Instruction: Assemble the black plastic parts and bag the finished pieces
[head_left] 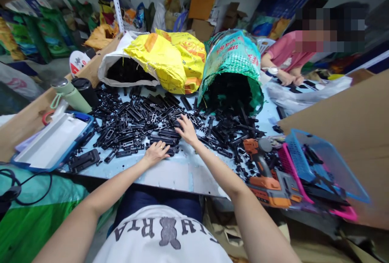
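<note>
A stack of long black plastic parts lies at the table's near middle. My left hand rests at the stack's near left end, fingers slightly bent and thumb apart; no part shows gripped in it. Reaching in from the right, my right hand has its fingers spread at the stack's right end, over small black parts. Behind and to the left spreads a heap of loose black plastic pieces. More black parts spill from the mouth of a green woven sack at the right.
A yellow sack and a white sack lie behind the heap. Left are a green bottle and a blue tray. An orange cordless drill lies beside a blue basket. Another person works at the far right.
</note>
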`<state>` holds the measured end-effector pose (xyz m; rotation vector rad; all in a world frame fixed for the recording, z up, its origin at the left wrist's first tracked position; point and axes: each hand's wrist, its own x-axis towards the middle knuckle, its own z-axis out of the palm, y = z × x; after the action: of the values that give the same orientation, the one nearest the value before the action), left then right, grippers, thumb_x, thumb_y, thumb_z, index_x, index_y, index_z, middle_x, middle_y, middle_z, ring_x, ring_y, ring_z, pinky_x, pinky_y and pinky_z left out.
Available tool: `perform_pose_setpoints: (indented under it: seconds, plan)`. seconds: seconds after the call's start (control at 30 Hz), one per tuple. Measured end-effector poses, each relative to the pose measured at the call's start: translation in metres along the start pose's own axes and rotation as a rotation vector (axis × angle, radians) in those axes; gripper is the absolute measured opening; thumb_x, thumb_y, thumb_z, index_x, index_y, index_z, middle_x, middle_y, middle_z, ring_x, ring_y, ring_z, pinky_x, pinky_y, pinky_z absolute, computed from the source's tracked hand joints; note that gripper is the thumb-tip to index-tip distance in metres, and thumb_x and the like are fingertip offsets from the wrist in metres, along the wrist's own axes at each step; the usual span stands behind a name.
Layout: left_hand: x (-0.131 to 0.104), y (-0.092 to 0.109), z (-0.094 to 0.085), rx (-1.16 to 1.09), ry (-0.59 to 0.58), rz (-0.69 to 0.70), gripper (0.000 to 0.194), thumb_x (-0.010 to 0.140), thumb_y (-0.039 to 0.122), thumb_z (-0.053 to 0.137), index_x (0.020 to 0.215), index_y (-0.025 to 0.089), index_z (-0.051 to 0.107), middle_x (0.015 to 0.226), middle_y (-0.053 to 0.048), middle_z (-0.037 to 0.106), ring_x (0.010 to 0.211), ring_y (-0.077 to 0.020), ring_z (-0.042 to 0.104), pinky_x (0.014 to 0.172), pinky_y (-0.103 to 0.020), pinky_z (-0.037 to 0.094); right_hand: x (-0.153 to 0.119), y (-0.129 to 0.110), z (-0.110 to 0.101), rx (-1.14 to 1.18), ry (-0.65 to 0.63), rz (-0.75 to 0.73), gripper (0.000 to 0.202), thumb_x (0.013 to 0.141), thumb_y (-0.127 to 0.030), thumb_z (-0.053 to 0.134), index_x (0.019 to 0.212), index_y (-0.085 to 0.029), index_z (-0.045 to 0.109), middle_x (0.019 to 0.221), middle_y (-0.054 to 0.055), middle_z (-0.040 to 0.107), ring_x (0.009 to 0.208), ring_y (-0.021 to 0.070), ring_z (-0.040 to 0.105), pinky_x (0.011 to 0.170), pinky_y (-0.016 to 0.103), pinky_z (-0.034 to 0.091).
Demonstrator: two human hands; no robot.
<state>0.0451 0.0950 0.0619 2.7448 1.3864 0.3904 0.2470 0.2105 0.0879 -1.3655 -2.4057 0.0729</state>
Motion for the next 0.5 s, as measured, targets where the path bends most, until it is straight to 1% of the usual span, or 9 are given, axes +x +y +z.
perform_pose_setpoints:
  seconds: [0.07, 0.1, 0.17, 0.2, 0.27, 0.33, 0.4, 0.43, 0.5]
  plan:
    - [0.002, -0.002, -0.002, 0.009, -0.010, 0.013, 0.042, 0.087, 0.043, 0.045, 0.120, 0.018, 0.053, 0.109, -0.015, 0.058, 0.106, -0.0256, 0.052, 0.085, -0.039, 0.041, 0.030, 0.023, -0.005, 0.016, 0.031, 0.081, 0.047, 0.092, -0.044, 0.032, 0.128, -0.016, 0.046, 0.140, 0.012, 0.036, 0.130, 0.0235, 0.027, 0.106, 0.040, 0.023]
    - [0.002, -0.002, -0.003, 0.008, -0.012, 0.028, 0.043, 0.087, 0.042, 0.046, 0.121, 0.017, 0.052, 0.109, -0.015, 0.058, 0.106, -0.0255, 0.052, 0.087, -0.040, 0.040, 0.047, 0.035, -0.006, 0.017, 0.021, 0.138, 0.044, 0.092, -0.041, 0.034, 0.125, -0.015, 0.049, 0.136, 0.013, 0.040, 0.128, 0.0235, 0.031, 0.105, 0.038, 0.025]
    - [-0.001, 0.000, -0.006, -0.002, 0.008, 0.035, 0.046, 0.085, 0.043, 0.050, 0.123, 0.017, 0.050, 0.112, -0.014, 0.058, 0.109, -0.0259, 0.050, 0.093, -0.043, 0.037, 0.079, 0.055, -0.004, 0.029, -0.035, 0.285, 0.041, 0.091, -0.036, 0.039, 0.123, -0.013, 0.049, 0.132, 0.015, 0.043, 0.124, 0.0246, 0.034, 0.103, 0.036, 0.027]
    - [-0.002, 0.001, -0.008, -0.010, 0.030, 0.015, 0.048, 0.084, 0.044, 0.051, 0.124, 0.018, 0.048, 0.114, -0.014, 0.057, 0.111, -0.0263, 0.049, 0.096, -0.044, 0.034, 0.093, 0.064, -0.001, 0.041, -0.064, 0.360, 0.040, 0.089, -0.034, 0.043, 0.123, -0.013, 0.048, 0.131, 0.016, 0.043, 0.123, 0.0256, 0.034, 0.102, 0.037, 0.028]
    - [-0.004, 0.001, -0.012, -0.031, 0.098, -0.086, 0.050, 0.084, 0.044, 0.050, 0.126, 0.018, 0.047, 0.116, -0.014, 0.056, 0.114, -0.0270, 0.047, 0.098, -0.046, 0.032, 0.118, 0.076, 0.004, 0.079, -0.094, 0.474, 0.041, 0.086, -0.029, 0.048, 0.123, -0.011, 0.047, 0.129, 0.018, 0.044, 0.122, 0.0284, 0.034, 0.101, 0.039, 0.027]
    - [-0.001, -0.006, -0.018, -0.049, 0.172, -0.241, 0.045, 0.087, 0.041, 0.045, 0.126, 0.017, 0.047, 0.114, -0.014, 0.056, 0.112, -0.0261, 0.048, 0.095, -0.044, 0.036, 0.135, 0.084, 0.009, 0.130, -0.086, 0.537, 0.041, 0.083, -0.023, 0.052, 0.121, -0.008, 0.048, 0.125, 0.022, 0.047, 0.120, 0.0309, 0.035, 0.101, 0.044, 0.025]
    - [0.007, -0.019, -0.025, -0.059, 0.216, -0.370, 0.039, 0.089, 0.035, 0.042, 0.123, 0.017, 0.049, 0.112, -0.013, 0.057, 0.107, -0.0245, 0.049, 0.090, -0.040, 0.040, 0.145, 0.089, 0.012, 0.193, -0.066, 0.579, 0.038, 0.079, -0.018, 0.055, 0.114, -0.007, 0.051, 0.118, 0.023, 0.051, 0.119, 0.0323, 0.037, 0.100, 0.047, 0.023]
    - [0.014, -0.026, -0.028, -0.055, 0.220, -0.405, 0.037, 0.089, 0.032, 0.041, 0.122, 0.017, 0.050, 0.111, -0.013, 0.057, 0.106, -0.0241, 0.049, 0.089, -0.039, 0.041, 0.148, 0.091, 0.013, 0.233, -0.055, 0.603, 0.035, 0.077, -0.017, 0.057, 0.111, -0.007, 0.053, 0.114, 0.023, 0.054, 0.118, 0.0323, 0.039, 0.100, 0.047, 0.024]
    - [0.031, -0.038, -0.034, -0.018, 0.204, -0.416, 0.035, 0.087, 0.025, 0.042, 0.120, 0.016, 0.051, 0.115, -0.012, 0.055, 0.110, -0.0246, 0.046, 0.091, -0.038, 0.040, 0.151, 0.094, 0.012, 0.324, -0.029, 0.649, 0.032, 0.075, -0.015, 0.059, 0.106, -0.009, 0.055, 0.107, 0.020, 0.058, 0.113, 0.0304, 0.044, 0.098, 0.045, 0.028]
